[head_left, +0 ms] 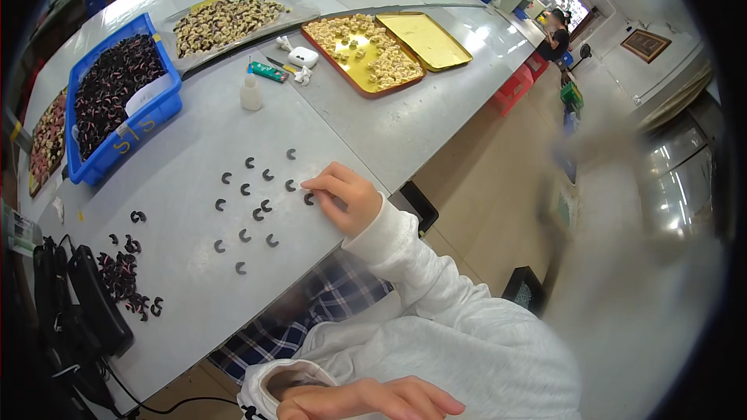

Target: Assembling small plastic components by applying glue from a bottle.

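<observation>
My right hand [346, 196] reaches over the grey table with its fingers pointing left. Its index finger and thumb come together in a pinch beside a small dark C-shaped piece [290, 185]; anything between the tips is too small to make out. Another C-shaped piece [309, 199] lies just under the fingers. Several more, like this dark piece [244, 235], are spread apart on the tabletop to the left. At the lower edge, my left hand [366, 400] hangs in front of my body, fingers stretched out, holding nothing visible. A loose pile of dark and pink pieces [118, 276] lies further left.
A blue tub [124, 144] holds many dark curved pieces. Behind are a tray of pale pieces [358, 78], its gold lid [428, 39], a white squeeze bottle [250, 93] and a green box [267, 71]. A black adapter [99, 299] with cables lies at left.
</observation>
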`<state>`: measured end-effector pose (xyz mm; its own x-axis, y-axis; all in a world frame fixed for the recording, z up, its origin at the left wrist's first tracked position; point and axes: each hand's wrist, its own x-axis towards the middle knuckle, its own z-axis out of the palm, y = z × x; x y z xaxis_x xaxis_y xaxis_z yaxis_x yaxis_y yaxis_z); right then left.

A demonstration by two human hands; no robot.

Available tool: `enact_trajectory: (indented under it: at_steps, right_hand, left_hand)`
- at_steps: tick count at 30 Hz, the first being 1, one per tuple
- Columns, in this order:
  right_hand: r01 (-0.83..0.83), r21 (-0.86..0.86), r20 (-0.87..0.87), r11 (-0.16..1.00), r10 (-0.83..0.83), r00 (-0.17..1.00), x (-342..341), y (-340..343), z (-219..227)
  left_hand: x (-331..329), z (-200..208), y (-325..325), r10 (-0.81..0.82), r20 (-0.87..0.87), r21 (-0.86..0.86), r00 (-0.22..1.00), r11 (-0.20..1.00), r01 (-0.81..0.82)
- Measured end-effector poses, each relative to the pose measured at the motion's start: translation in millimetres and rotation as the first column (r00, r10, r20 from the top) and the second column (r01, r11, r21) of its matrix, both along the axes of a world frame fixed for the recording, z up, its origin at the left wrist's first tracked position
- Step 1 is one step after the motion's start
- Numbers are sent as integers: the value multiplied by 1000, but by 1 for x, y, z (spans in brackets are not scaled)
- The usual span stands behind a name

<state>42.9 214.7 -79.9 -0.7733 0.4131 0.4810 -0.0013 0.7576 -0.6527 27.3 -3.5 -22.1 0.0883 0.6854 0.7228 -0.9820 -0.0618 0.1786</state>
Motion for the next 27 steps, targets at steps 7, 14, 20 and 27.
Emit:
enact_trajectory:
  at_steps: [7, 14, 20, 27]
  right_hand:
    - [14, -25, 29, 1000, -13, 999, -1, 0, 1]
    - [31, -16, 46, 999, -30, 998, -2, 1, 4]
    - [28, -17, 45, 999, -28, 999, -3, -2, 6]
    - [42, -13, 58, 999, -41, 997, 0, 0, 2]
  left_hand:
    - [-9, 5, 2, 77, 49, -26, 996, 997, -76]
    - [-17, 5, -2, 114, 30, 7, 993, 993, -115]
    - [-19, 4, -9, 155, 19, -2, 988, 988, -155]
    - [-22, 17, 8, -40, 175, 14, 984, 999, 38]
